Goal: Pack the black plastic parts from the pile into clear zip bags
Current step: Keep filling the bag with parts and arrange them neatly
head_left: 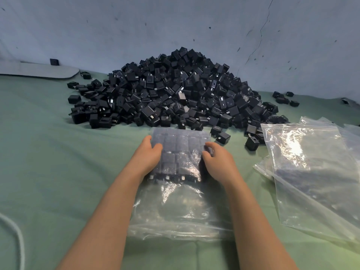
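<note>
grip | left hand [149, 155], right hand [216, 161] curl fingers round zip bag [181, 203] before pile [175, 90] | likely squaring black parts [180, 143]

Both our forearms extend forward, bare and converging slightly. Our left hand [149, 155] is turned palm inward, fingers curled round the zip bag [181, 207] edge. Our right hand [216, 161] mirrors it, fingertips bent, apparently pinching the film.
</note>
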Action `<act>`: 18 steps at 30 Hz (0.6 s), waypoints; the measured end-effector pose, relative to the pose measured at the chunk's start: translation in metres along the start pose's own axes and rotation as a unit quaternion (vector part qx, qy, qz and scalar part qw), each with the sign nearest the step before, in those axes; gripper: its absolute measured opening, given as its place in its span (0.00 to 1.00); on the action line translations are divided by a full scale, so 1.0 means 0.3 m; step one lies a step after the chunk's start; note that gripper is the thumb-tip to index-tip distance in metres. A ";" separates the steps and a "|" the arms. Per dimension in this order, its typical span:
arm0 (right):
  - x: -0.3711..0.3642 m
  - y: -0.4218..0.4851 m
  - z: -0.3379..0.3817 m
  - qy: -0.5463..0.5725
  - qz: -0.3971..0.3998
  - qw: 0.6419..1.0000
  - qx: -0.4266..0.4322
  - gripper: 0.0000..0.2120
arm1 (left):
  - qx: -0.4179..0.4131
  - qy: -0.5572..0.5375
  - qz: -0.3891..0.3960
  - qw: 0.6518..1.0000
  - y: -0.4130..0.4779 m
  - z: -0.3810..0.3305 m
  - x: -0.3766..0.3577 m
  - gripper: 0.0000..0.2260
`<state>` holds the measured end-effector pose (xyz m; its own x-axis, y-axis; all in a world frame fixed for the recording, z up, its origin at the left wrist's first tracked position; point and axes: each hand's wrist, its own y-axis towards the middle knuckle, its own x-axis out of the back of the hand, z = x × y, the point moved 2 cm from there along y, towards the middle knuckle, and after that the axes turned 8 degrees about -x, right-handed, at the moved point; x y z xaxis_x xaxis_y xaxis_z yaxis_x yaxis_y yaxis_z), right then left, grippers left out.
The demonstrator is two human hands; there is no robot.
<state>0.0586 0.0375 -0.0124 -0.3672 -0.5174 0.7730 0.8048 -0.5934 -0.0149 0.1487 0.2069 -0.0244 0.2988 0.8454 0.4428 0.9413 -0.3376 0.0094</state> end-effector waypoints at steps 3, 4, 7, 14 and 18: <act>-0.008 0.004 -0.007 -0.015 -0.006 1.000 0.017 0.20 | -0.005 -0.016 0.013 1.000 -0.004 0.001 -0.010 0.24; -0.010 0.006 -0.008 -0.021 -0.007 0.999 0.024 0.20 | -0.004 -0.022 0.014 1.000 -0.004 0.001 -0.011 0.24; -0.013 0.008 -0.006 -0.032 -0.011 0.999 0.035 0.20 | -0.004 -0.032 0.018 0.999 -0.001 -0.002 -0.009 0.25; 0.010 0.066 0.006 -0.020 0.005 1.000 0.000 0.19 | 0.014 -0.037 -0.001 0.999 0.037 -0.009 0.020 0.25; 0.003 0.111 0.043 0.010 -0.011 1.000 -0.014 0.20 | 0.010 -0.044 -0.032 0.998 0.080 -0.028 0.018 0.22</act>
<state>0.0912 0.0252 -0.0040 -0.3933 -0.5165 0.7606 0.7834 -0.6213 -0.0168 0.1715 0.1998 -0.0142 0.2494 0.8983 0.3616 0.9617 -0.2735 0.0162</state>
